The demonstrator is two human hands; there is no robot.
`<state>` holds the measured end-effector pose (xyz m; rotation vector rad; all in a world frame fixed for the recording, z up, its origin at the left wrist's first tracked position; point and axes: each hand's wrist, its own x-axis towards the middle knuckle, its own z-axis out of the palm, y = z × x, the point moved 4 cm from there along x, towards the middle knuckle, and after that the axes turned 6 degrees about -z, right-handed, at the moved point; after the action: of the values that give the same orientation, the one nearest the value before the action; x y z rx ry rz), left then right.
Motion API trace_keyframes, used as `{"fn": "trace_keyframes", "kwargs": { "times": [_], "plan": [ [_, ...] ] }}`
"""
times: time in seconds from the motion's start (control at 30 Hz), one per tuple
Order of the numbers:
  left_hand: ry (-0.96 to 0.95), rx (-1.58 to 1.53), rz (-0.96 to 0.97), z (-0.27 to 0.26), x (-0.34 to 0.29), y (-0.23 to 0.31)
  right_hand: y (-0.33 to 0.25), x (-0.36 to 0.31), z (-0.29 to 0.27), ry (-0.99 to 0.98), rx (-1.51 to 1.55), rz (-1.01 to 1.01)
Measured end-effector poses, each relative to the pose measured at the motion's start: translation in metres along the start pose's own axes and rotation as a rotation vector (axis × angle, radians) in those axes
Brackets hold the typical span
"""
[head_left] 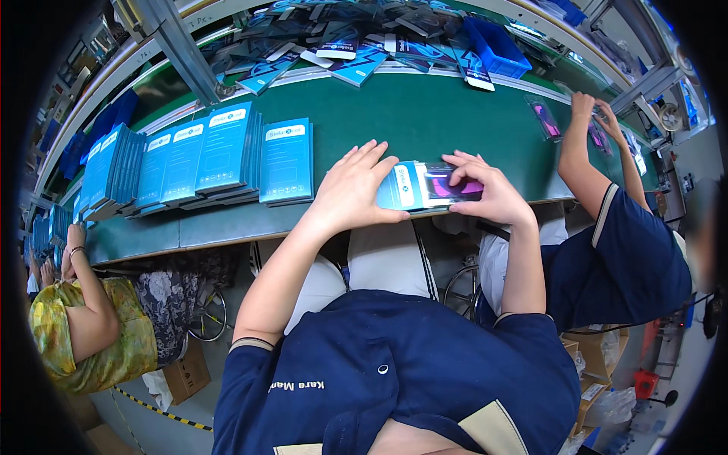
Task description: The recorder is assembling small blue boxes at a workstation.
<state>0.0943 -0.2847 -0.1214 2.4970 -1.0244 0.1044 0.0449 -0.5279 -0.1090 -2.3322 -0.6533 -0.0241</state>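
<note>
Close in front of me at the table's near edge lies a flat blue box [400, 186] with a white label band. My left hand [350, 188] grips its left end, thumb along the near edge and fingers spread toward the far edge. At the box's right end is a clear plastic tray [436, 185] with a dark and pink-purple content. My right hand [493, 191] holds this tray with curled fingers, thumb at the near side. The tray meets the box end; how far it sits inside cannot be made out.
Stacks of blue boxes [226, 148] stand to the left, one pile [287, 161] nearest my left hand. Flat packages [356, 68] heap up on the far shelf beside a blue bin [497, 47]. A co-worker's hands [591, 110] handle pink-purple packs at right; another person [95, 318] sits left.
</note>
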Motion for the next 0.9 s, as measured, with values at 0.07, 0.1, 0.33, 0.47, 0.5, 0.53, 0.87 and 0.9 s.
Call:
{"fn": "trace_keyframes", "kwargs": {
  "times": [0.07,0.1,0.33,0.47,0.5,0.53,0.87,0.9],
  "plan": [
    [0.018,0.028,0.033,-0.002,0.001,0.002,-0.015,0.008,0.018,-0.029,0.082,-0.098],
    [0.037,0.055,0.072,-0.003,0.002,0.005,-0.03,0.011,0.032,-0.018,0.229,-0.132],
    [0.566,-0.55,-0.119,-0.046,-0.001,0.016,-0.067,0.047,0.028,0.47,1.048,-0.018],
    [0.746,-0.867,-0.164,-0.026,-0.005,0.013,-0.088,0.076,0.053,0.568,1.379,0.007],
    [0.792,-0.899,-0.073,-0.029,-0.005,0.009,-0.094,0.08,0.051,0.622,1.278,-0.059],
    [0.758,-1.201,-0.079,-0.033,-0.004,0.005,-0.094,0.083,0.053,0.691,0.952,-0.186],
    [0.725,-1.379,-0.137,-0.045,0.001,-0.001,-0.092,0.091,0.069,0.851,0.858,-0.263],
    [0.723,-1.38,-0.137,-0.041,0.003,-0.004,-0.089,0.092,0.07,0.885,0.932,-0.276]
  ]
}}
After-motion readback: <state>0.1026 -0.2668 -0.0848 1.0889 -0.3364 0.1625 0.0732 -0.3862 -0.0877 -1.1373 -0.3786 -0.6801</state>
